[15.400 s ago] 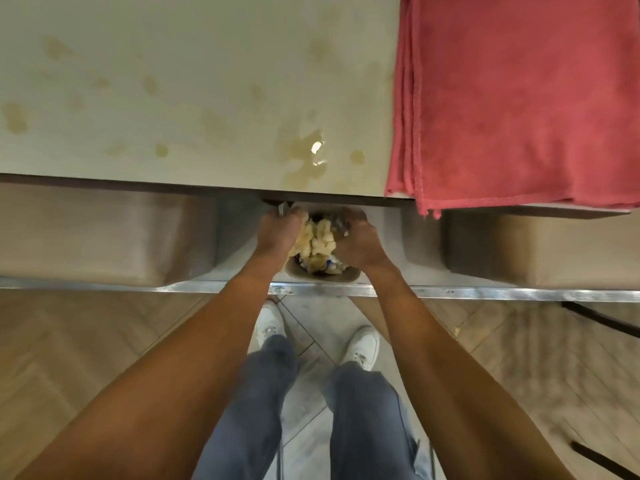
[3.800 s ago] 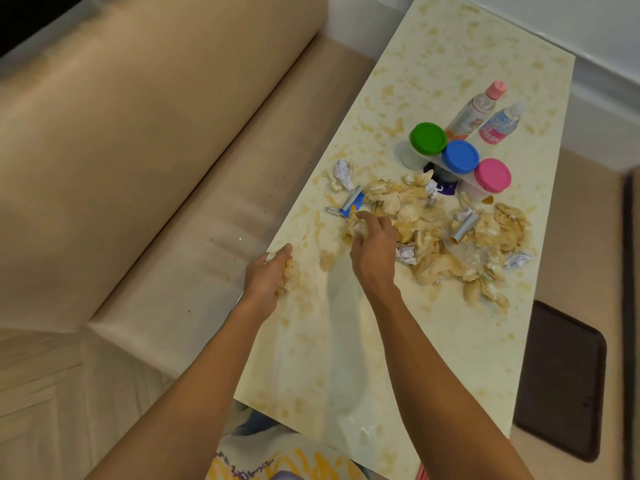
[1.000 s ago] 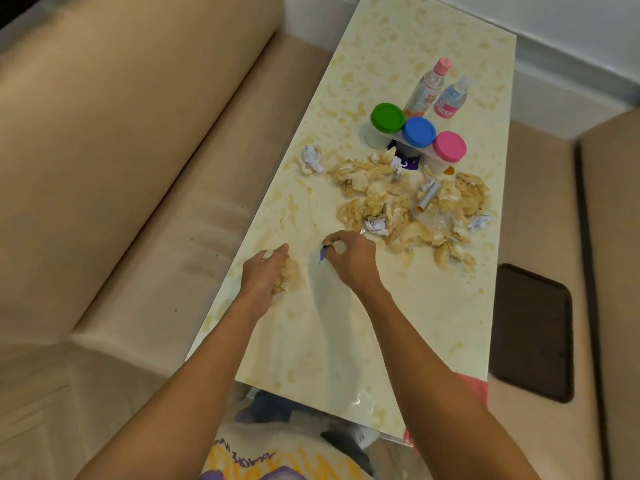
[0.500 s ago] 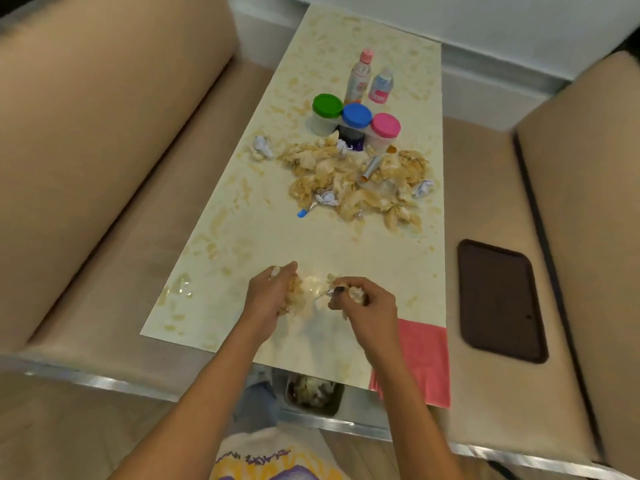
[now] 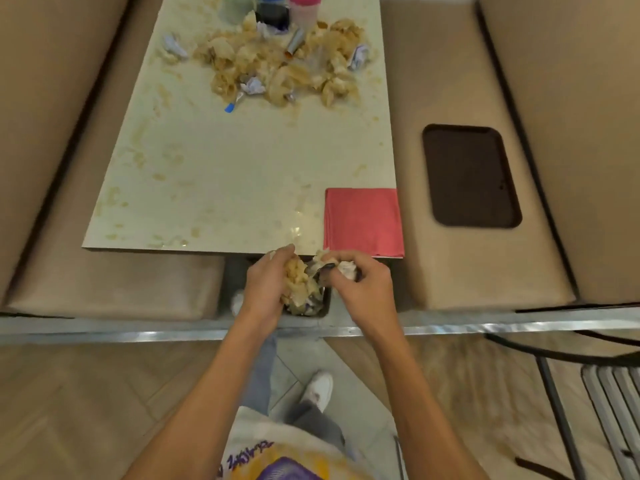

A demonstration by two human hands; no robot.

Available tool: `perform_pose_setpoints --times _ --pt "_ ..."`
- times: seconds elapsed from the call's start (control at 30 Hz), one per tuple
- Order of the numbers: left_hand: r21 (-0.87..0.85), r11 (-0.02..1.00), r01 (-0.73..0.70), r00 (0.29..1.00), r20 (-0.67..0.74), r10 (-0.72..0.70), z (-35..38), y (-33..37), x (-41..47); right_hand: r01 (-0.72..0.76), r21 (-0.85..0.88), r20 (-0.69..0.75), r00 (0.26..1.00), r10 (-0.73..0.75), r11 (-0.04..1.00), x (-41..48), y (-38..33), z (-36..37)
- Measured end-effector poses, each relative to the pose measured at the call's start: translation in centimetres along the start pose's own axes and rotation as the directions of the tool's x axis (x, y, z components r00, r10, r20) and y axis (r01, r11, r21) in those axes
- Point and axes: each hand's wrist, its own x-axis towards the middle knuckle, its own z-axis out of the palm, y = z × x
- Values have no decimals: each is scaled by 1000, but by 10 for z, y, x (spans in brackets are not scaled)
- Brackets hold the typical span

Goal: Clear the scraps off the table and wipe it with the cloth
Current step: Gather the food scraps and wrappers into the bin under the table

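Head view: my left hand (image 5: pixel 268 282) is curled round a clump of scraps (image 5: pixel 298 282), and my right hand (image 5: pixel 363 289) pinches a crumpled wrapper (image 5: pixel 346 268). I hold both just off the near edge of the desk (image 5: pixel 242 185), right above the bin (image 5: pixel 317 306), so I judge the load can drop straight in. The cloth (image 5: pixel 363 221) lies flat on the desk corner just beyond my right hand, untouched. The main pile of scraps (image 5: pixel 277 67) sits well beyond both hands.

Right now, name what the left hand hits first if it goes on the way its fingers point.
Probably the table's near edge: the left hand, holding scraps over the bin, points at it. Height is unclear; it might pass over.
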Motion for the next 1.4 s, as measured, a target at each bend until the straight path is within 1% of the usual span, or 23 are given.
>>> perform_pose_setpoints --times 0.13,0.23,0.4,0.47,0.53,0.63,0.7,0.77,0.87,0.97,1.03,1.13,1.2,1.23,1.3,1.33,1.4 --pt "46 997 57 998 -3 -57 -7 -46 2 -70 -1 -18 997 70 998 -22 34 -3" --pt "90 987 136 990 -36 -133 -17 -84 19 -174 -32 -13 985 174 984 -25 67 -1" --pt "189 949 251 962 -155 -224 -23 -129 66 -284 -108 -58 959 279 953 2 146 14" --pt "209 931 298 948 -177 -264 -25 -145 95 -303 -135 -71 953 295 943 21 180 23" --pt "237 910 341 935 -186 -303 -29 -163 130 -287 -173 -89 957 275 942 44 212 32" --pt "296 887 354 931 -205 -303 -34 -192 190 -250 -254 -91 968 234 934 84 262 47" --pt "331 880 340 936 -208 -283 -43 -217 235 -251 -305 -98 968 232 919 112 298 60" --pt "405 858 315 945 -215 -245 -39 -215 253 -225 -374 -78 974 211 900 134 328 70" --pt "474 845 246 965 -199 -169 -43 -228 284 -175 -453 -17 982 187 874 161 383 87" --pt "491 845 210 969 -219 -113 -57 -247 312 -130 -577 72 975 209 806 176 430 104" --pt "500 843 197 969 -228 -91 -63 -256 324 -106 -650 181 940 289 752 180 455 114" --pt "534 829 167 978 -196 -70 -67 -267 333 -4 -734 353 852 387 679 183 477 119" --pt "561 815 142 984 -173 -53 -66 -272 335 38 -755 414 802 431 655 184 478 116" --pt "586 800 129 986 -162 -40 -64 -275 337 36 -756 424 788 447 654 183 477 113" --pt "660 746 84 991 -131 4 -58 -279 338 -4 -743 410 788 459 670 184 471 105" --pt "692 719 56 993 -114 32 -55 -282 340 -25 -733 388 806 447 680 184 469 101" --pt "741 672 5 994 -78 80 -49 -291 349 -55 -696 322 867 380 716 181 463 94"
